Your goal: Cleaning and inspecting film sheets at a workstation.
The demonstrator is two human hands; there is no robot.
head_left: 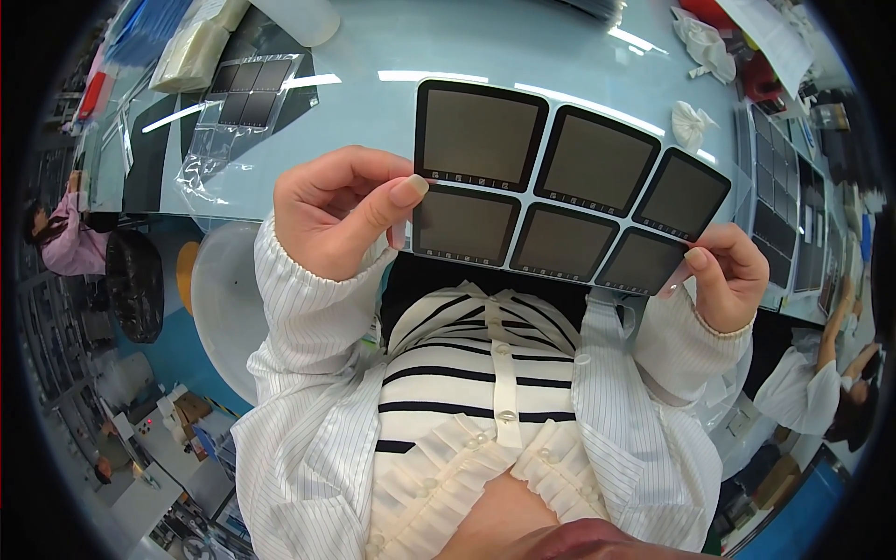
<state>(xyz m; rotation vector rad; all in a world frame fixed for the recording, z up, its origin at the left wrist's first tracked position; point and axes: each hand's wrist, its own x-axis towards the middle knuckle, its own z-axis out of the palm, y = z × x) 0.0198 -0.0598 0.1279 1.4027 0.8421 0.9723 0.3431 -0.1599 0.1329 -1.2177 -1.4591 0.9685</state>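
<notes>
Between my hands I hold up a thin sheet of several dark rectangular panels (483, 138), set in two rows with pale gaps between them. Each panel has a black border and a strip of small marks along its lower edge. My left hand (341, 207) pinches the sheet's left edge, thumb in front. At the lower right corner my right hand (726, 277) grips it between thumb and fingers. The sheet is raised and tilted over the table's near edge. The fingers behind it are partly hidden.
On the light table (373, 121) lies a clear plastic bag (224, 149) with a similar dark sheet. A white cylinder (303, 17) and wrapped stacks (196, 51) stand far left. Crumpled white cloth (693, 123) lies behind my right hand. More dark sheets (775, 177) lie at right. Other people sit on both sides.
</notes>
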